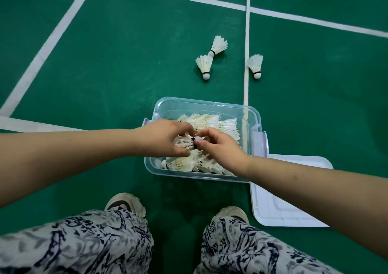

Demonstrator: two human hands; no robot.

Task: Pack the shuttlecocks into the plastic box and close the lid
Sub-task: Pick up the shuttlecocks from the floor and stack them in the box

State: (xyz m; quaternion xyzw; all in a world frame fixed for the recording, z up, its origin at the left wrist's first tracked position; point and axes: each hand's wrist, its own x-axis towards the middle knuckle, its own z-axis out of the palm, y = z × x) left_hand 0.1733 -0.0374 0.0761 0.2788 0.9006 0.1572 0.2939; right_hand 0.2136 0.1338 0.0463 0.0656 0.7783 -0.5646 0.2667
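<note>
1. Head view: the green court floor (105, 64) filled the frame, crossed by white lines (48, 43).
2. At the bottom edge were the person's legs in patterned trousers (84, 242), with a pair of light shoes (123, 203) planted on the floor just short of the box.
3. The white lid (294, 200) lay flat on the floor, off the box, just beside its near right corner. The right forearm crossed over part of it.
4. The clear plastic box (189, 103) stood open on the floor ahead of the feet, with its side latches folded outward.
5. A pile of shuttlecocks (214, 122) lay on their sides inside the box and covered most of its bottom.
6. The left hand (161, 137) was over the box with its fingers curled round the feather skirt of the held shuttlecock (185, 143).
7. The right hand (218, 147) met it from the other side, thumb and forefinger pinching that shuttlecock's cork tip.
8. The held shuttlecock lay sideways above the pile, cork pointing right.
9. Three loose shuttlecocks lay on the floor beyond the box. The far one (218, 45) appeared to touch the feathers of the middle one (204, 65) with its cork. The third (255, 64) lay apart, just right of a white line.
</note>
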